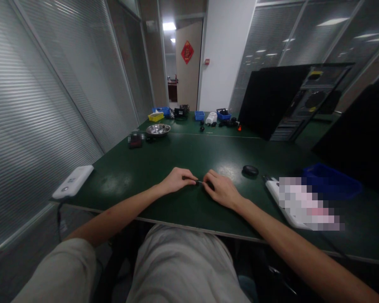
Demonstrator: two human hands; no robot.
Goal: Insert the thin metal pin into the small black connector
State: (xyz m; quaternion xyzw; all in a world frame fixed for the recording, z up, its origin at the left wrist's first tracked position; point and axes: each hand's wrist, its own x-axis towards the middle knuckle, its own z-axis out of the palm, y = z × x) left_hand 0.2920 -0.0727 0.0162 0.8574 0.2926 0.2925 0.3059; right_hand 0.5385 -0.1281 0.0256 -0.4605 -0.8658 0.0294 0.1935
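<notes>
Closest of all is the person's pale shirt (180, 265), bottom centre of the frame, below the edge of the worktop (189, 155). Both hands come together near mid-frame. The left hand (177, 180) pinches a small dark piece (197, 182) between thumb and fingers; from it a thin bright shaft (200, 182) runs sideways across the frame into the closed fingertips of the right hand (223, 190). The dark piece sits at the left hand's tips, just beside the right's; what's under the right palm I can't make out. Forearms slant in from the lower corners, knuckles up. Outward, a black oval object (250, 170) lies right of centre; a metal bowl (158, 134) stands farther up, left of centre.
</notes>
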